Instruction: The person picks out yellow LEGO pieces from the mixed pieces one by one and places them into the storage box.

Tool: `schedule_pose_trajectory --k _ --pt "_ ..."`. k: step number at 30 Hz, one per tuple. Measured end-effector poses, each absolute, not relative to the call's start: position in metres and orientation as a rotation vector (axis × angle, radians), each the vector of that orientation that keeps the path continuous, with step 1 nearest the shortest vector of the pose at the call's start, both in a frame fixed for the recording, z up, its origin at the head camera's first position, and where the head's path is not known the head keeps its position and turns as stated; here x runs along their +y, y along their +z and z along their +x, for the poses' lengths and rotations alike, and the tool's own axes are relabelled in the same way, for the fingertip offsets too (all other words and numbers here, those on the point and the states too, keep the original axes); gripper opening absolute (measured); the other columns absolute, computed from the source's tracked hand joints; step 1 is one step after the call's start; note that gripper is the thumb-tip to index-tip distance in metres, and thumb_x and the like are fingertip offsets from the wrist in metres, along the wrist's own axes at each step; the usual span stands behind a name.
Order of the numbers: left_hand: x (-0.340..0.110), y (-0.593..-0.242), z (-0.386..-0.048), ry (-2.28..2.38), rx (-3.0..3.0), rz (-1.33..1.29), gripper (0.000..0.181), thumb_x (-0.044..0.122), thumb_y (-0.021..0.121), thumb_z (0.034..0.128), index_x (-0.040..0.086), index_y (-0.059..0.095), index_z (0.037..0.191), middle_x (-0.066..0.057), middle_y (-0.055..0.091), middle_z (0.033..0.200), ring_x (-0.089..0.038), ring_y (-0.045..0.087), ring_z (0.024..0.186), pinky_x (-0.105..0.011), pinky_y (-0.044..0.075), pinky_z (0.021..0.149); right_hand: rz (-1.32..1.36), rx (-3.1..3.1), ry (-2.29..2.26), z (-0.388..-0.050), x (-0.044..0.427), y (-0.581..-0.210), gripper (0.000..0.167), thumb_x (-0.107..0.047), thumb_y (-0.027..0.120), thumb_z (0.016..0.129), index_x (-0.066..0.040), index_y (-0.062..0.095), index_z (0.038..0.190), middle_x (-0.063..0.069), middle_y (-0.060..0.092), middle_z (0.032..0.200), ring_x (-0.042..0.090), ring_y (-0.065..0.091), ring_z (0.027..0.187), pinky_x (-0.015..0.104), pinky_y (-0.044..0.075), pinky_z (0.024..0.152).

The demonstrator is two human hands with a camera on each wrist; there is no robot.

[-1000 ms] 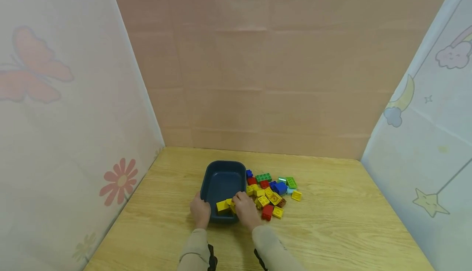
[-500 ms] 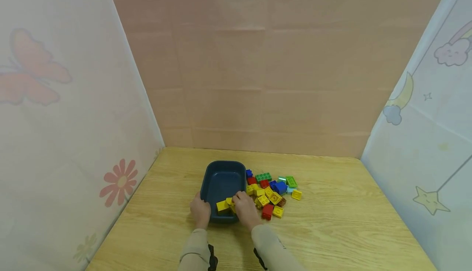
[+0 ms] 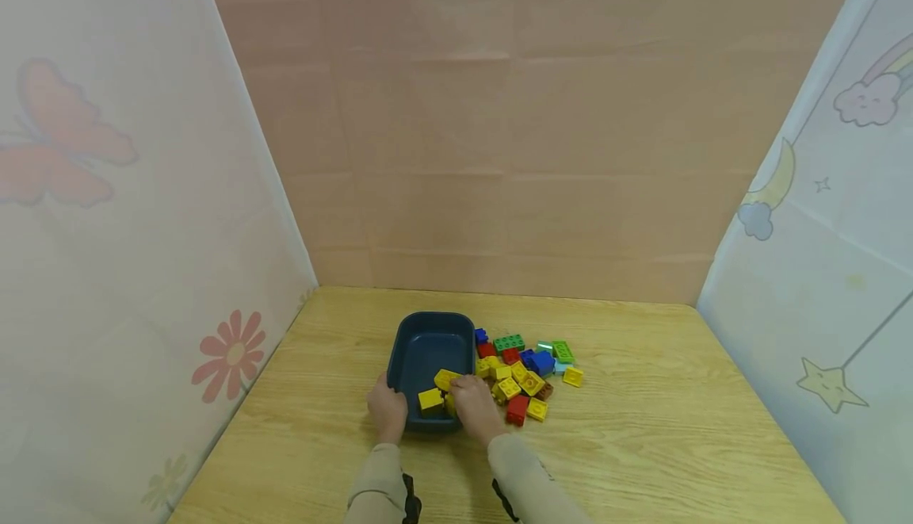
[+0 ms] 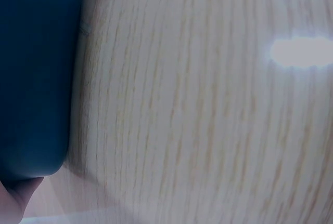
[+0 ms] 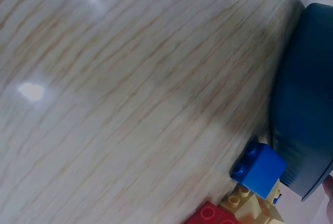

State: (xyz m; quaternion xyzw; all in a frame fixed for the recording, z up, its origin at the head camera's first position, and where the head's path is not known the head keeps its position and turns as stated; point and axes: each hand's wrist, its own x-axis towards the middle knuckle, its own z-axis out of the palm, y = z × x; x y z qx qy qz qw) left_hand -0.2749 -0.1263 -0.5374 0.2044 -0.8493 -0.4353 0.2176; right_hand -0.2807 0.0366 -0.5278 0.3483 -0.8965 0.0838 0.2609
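Note:
In the head view a dark blue tray (image 3: pixel 431 342) stands on the table. My left hand (image 3: pixel 387 411) grips its left rim near the front corner; in the left wrist view a bit of that hand (image 4: pixel 15 200) shows at the tray's corner (image 4: pixel 36 78). At the tray's right front side, my right hand (image 3: pixel 476 409) pinches a yellow brick (image 3: pixel 446 380), tilted above the tray floor. Beneath and beside it lies another yellow brick (image 3: pixel 431 400) in the tray. The right wrist view shows the tray's outer wall (image 5: pixel 307 94) with a sliver of the right hand (image 5: pixel 329 193).
Right of the tray lies a loose pile with yellow bricks (image 3: pixel 531 384), red bricks (image 3: pixel 517 410), blue bricks (image 3: pixel 543 363) and green bricks (image 3: pixel 509 342). A blue brick (image 5: pixel 260 169) sits close to the tray wall. Printed sheets flank the table (image 3: pixel 642 429).
The yellow brick at my right fingertips has turned and risen slightly away from the other yellow brick. The left hand and the tray have stayed in place.

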Motion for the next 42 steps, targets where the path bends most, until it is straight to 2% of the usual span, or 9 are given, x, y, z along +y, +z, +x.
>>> schedule_pose_trajectory --k 6,15,23,26,31,36,42 --pt "-0.126 -0.540 -0.275 -1.199 -2.338 0.549 0.037 -0.017 0.051 0.0695 -0.014 0.056 0.105 -0.030 0.060 0.094 -0.041 0.059 0.085 -0.049 0.048 0.069 0.963 -2.516 0.171 -0.281 0.038 -0.529 0.015 0.003 0.065 0.073 -0.010 0.070 0.079 -0.002 0.067 0.079 0.014 0.061 0.077 0.039 0.043 0.087" --pt "-0.125 -0.541 -0.275 -1.193 -2.330 0.538 0.035 -0.017 0.051 0.0685 -0.014 0.057 0.103 -0.030 0.060 0.092 -0.041 0.059 0.084 -0.050 0.048 0.068 0.966 -2.564 0.187 -0.280 0.041 -0.528 0.017 0.004 0.062 0.075 -0.009 0.070 0.082 -0.001 0.067 0.080 0.015 0.060 0.080 0.039 0.042 0.088" --pt "-0.125 -0.542 -0.272 -1.202 -2.355 0.583 0.037 -0.015 0.052 0.0703 -0.014 0.056 0.107 -0.030 0.060 0.094 -0.040 0.059 0.085 -0.049 0.048 0.069 0.987 -2.593 0.348 -0.273 0.046 -0.527 0.017 0.000 0.055 0.083 -0.006 0.069 0.090 0.004 0.063 0.091 0.020 0.057 0.089 0.039 0.042 0.088" --pt "-0.125 -0.541 -0.272 -1.200 -2.357 0.576 0.037 -0.016 0.052 0.0703 -0.014 0.055 0.107 -0.030 0.060 0.095 -0.041 0.058 0.085 -0.049 0.048 0.070 0.997 -2.597 0.394 -0.271 0.050 -0.526 0.017 -0.001 0.053 0.085 -0.004 0.067 0.094 0.008 0.061 0.099 0.024 0.055 0.098 0.041 0.043 0.086" --pt "-0.125 -0.539 -0.272 -1.193 -2.360 0.567 0.037 -0.016 0.051 0.0698 -0.015 0.055 0.107 -0.031 0.059 0.094 -0.041 0.058 0.085 -0.049 0.048 0.070 1.018 -2.558 0.457 -0.269 0.061 -0.524 0.019 0.003 0.056 0.082 0.000 0.064 0.099 0.015 0.056 0.110 0.031 0.049 0.109 0.041 0.043 0.086" --pt "-0.126 -0.537 -0.272 -1.193 -2.347 0.541 0.036 -0.017 0.051 0.0701 -0.015 0.056 0.106 -0.031 0.059 0.095 -0.042 0.057 0.087 -0.050 0.047 0.071 0.945 -2.496 0.579 -0.272 0.077 -0.525 0.023 0.007 0.059 0.078 0.003 0.063 0.100 0.018 0.055 0.109 0.033 0.049 0.107 0.040 0.043 0.087" --pt "-0.127 -0.537 -0.273 -1.196 -2.337 0.531 0.034 -0.017 0.050 0.0702 -0.014 0.058 0.104 -0.030 0.060 0.095 -0.042 0.057 0.087 -0.050 0.047 0.071 0.760 -2.398 0.622 -0.281 0.104 -0.526 0.020 0.009 0.062 0.074 0.005 0.064 0.093 0.020 0.055 0.104 0.038 0.050 0.103 0.044 0.044 0.083"
